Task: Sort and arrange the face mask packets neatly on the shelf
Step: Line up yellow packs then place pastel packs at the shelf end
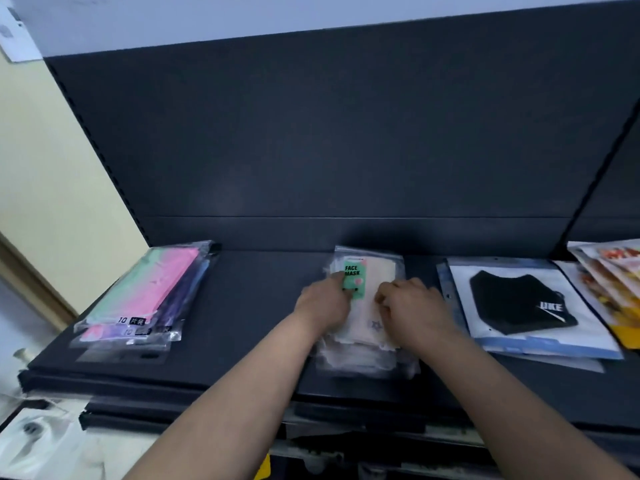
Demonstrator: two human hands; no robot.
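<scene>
Both bare forearms reach in from 6 o'clock over the front lip of the dark shelf (pixel 256 306). The left hand (pixel 323 303) grips the left edge of the middle stack (pixel 379 268) of clear packets, its fingers (pixel 336 277) curled and touching the green "FACE MASK" label (pixel 352 271). The right hand (pixel 414 303) holds the same stack's right side, fingers (pixel 382 295) bent down onto the top packet. The stack lies flat at mid-shelf. At 9 o'clock from it, well apart, lies a pastel stack (pixel 149 289). At 3 o'clock, near, is a black-mask stack (pixel 519 299), with orange packets (pixel 616 289) just beyond. The back panel (pixel 311 133) rises at 12 o'clock.
</scene>
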